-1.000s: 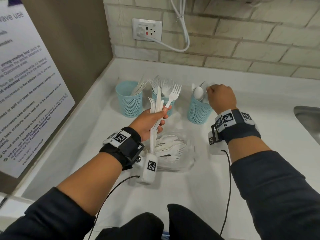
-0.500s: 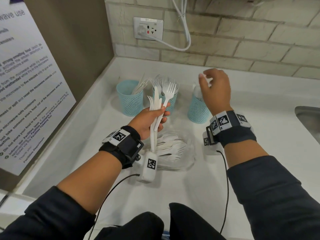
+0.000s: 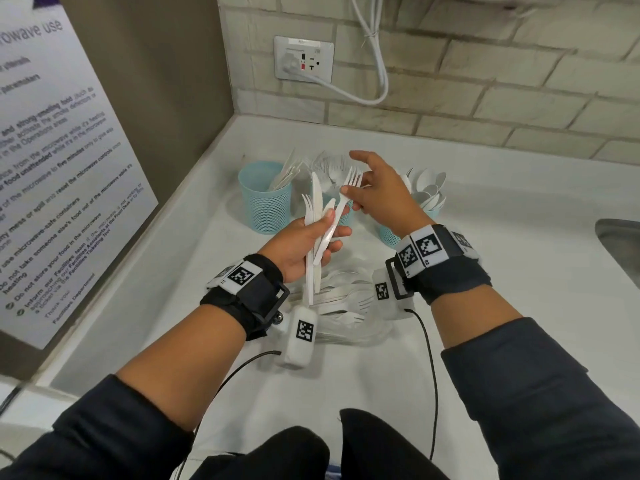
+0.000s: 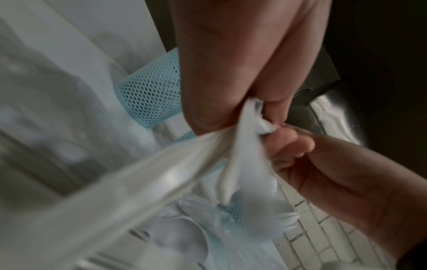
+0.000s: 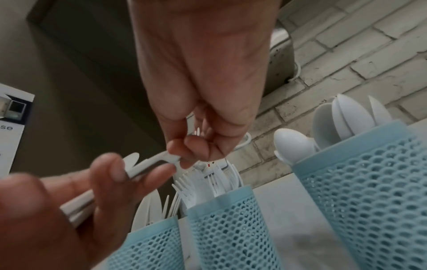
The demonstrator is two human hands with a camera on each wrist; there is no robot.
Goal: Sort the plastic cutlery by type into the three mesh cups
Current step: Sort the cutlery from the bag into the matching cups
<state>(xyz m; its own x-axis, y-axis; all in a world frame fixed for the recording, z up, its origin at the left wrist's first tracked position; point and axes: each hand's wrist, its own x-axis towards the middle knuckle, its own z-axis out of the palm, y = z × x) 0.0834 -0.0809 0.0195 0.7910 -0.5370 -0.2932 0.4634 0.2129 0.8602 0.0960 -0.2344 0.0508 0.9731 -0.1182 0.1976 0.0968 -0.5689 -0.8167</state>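
Note:
My left hand (image 3: 322,233) grips a bundle of white plastic cutlery (image 3: 313,216), forks and a knife, upright above the counter. My right hand (image 3: 349,195) pinches the neck of one fork (image 3: 353,178) in that bundle; the right wrist view shows the pinch (image 5: 175,159). Behind stand three blue mesh cups: the left cup (image 3: 265,199) with knives, the middle cup (image 5: 226,228) with forks, mostly hidden behind my hands in the head view, and the right cup (image 5: 369,191) with spoons (image 3: 429,188). More cutlery (image 3: 346,306) lies in clear plastic under my wrists.
A wall socket (image 3: 304,58) with a white cable sits on the brick wall behind the cups. A printed notice (image 3: 52,168) hangs on the left panel. A steel sink (image 3: 620,244) begins at the right edge of the white counter (image 3: 502,237).
My right hand left the spoon cup, swung left to the bundle and pinched a fork. The left hand kept its grip and barely moved.

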